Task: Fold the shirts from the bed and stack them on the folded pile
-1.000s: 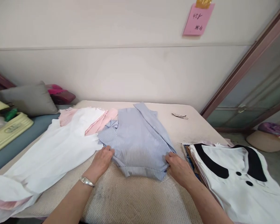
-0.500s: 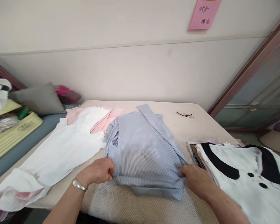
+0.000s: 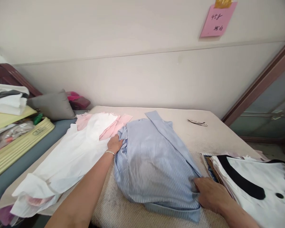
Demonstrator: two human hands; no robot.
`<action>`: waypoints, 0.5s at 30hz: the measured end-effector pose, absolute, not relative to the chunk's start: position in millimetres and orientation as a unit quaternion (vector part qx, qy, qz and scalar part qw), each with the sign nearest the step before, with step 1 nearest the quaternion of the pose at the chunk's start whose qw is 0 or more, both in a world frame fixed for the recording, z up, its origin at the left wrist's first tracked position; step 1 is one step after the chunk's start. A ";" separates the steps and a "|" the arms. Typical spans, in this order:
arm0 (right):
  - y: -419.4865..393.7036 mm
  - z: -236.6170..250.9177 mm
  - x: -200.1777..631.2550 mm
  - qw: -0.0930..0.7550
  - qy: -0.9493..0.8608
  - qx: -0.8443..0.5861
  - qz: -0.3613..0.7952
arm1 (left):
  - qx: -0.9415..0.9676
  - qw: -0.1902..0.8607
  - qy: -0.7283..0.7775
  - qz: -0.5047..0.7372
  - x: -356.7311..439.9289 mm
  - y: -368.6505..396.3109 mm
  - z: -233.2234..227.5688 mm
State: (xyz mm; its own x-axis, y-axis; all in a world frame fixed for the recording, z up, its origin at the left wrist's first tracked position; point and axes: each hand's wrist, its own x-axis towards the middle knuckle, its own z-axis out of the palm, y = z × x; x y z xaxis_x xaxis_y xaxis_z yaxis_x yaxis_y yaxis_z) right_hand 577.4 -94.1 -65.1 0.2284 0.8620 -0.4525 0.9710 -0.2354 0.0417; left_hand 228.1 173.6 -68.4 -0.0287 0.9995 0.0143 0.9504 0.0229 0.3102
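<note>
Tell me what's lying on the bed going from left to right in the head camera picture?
White garment → left hand → blue striped shirt → right hand → white top with black collar.

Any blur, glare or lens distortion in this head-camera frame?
Head view: soft, even daylight, no glare; the blue striped shirt and both the left hand and right hand are sharp; the wall line bows and the door frame leans, a wide-lens effect.
</note>
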 end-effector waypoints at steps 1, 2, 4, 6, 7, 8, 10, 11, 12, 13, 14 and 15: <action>-92.5 -65.5 577.1 0.165 0.594 0.769 -0.172 | 0.687 0.102 0.709 0.118 231.9 176.6 -64.1; -91.2 -65.6 577.0 0.170 0.590 0.770 -0.174 | 0.682 0.097 0.714 0.121 231.6 178.1 -58.1; -90.0 -65.5 577.0 0.174 0.586 0.771 -0.177 | 0.661 0.079 0.734 0.137 216.3 175.8 -41.9; -89.4 -64.9 576.5 0.174 0.586 0.772 -0.175 | 0.626 0.051 0.764 0.149 183.2 166.0 -22.9; -89.1 -64.3 575.9 0.173 0.588 0.771 -0.173 | 0.602 0.036 0.784 0.148 163.2 158.5 -13.5; -88.7 -63.4 575.1 0.170 0.591 0.769 -0.171 | 0.572 0.012 0.810 0.127 143.5 149.7 -4.8; -88.2 -60.5 573.6 0.168 0.595 0.767 -0.171 | 0.554 -0.051 0.828 0.067 114.4 130.5 9.0; -88.4 -58.5 573.5 0.167 0.596 0.767 -0.173 | 0.560 -0.102 0.821 0.053 108.4 121.2 13.4; -89.4 -56.2 574.2 0.164 0.596 0.766 -0.178 | 0.577 -0.141 0.803 0.045 109.4 112.7 15.6; -91.3 -53.7 575.8 0.160 0.596 0.765 -0.187 | 0.605 -0.163 0.778 0.045 117.2 105.1 15.4; -93.9 -51.1 578.4 0.150 0.597 0.762 -0.201 | 0.641 -0.164 0.748 0.053 130.9 98.3 12.7; -96.9 -48.3 581.7 0.125 0.595 0.767 -0.206 | 0.686 -0.134 0.713 0.061 148.9 92.1 7.4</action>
